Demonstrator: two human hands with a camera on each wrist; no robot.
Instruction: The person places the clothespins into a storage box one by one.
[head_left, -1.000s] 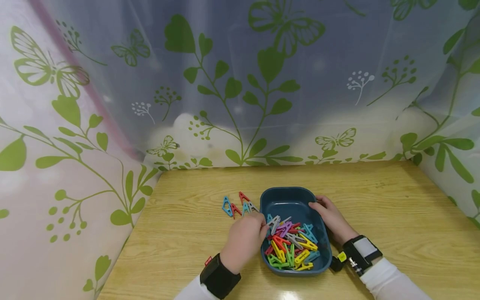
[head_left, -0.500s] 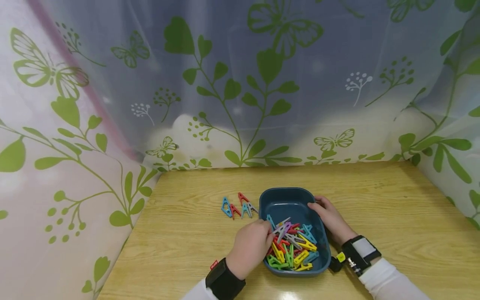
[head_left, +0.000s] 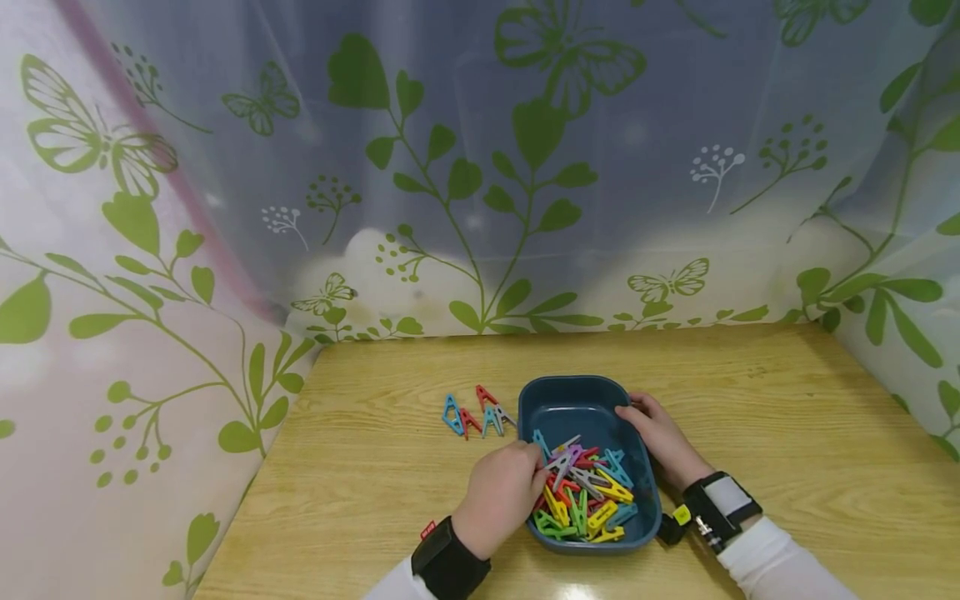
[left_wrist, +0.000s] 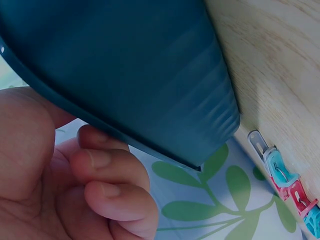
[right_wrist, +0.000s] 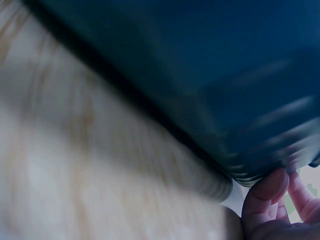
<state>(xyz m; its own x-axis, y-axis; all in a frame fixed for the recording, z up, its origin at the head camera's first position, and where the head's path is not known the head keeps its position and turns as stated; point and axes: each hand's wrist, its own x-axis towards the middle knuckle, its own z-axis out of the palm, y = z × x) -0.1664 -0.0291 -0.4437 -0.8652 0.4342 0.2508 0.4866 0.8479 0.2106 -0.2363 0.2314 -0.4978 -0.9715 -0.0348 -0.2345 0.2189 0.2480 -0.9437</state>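
A dark teal tray (head_left: 577, 400) sits on the wooden table and holds a heap of coloured clothespins (head_left: 585, 492) in its near half. My left hand (head_left: 534, 477) reaches over the tray's left rim with curled fingers, its fingertips among the pins beside a grey one (head_left: 561, 454). Whether it pinches one is hidden. The left wrist view shows the curled fingers (left_wrist: 107, 165) above the tray wall (left_wrist: 125, 65) with no pin visible in them. My right hand (head_left: 633, 412) grips the tray's right rim. Its thumb (right_wrist: 267, 192) lies against the tray wall (right_wrist: 200, 60).
Several loose clothespins (head_left: 476, 412), blue, red and grey, lie on the table just left of the tray, also seen as clothespins (left_wrist: 282, 172) in the left wrist view. Leaf-printed curtains (head_left: 480, 183) enclose the table at the back and both sides.
The left hand slid from the tray's left rim down into the pile of pins, then stayed put. The tray shifted slightly. The right hand kept its hold.
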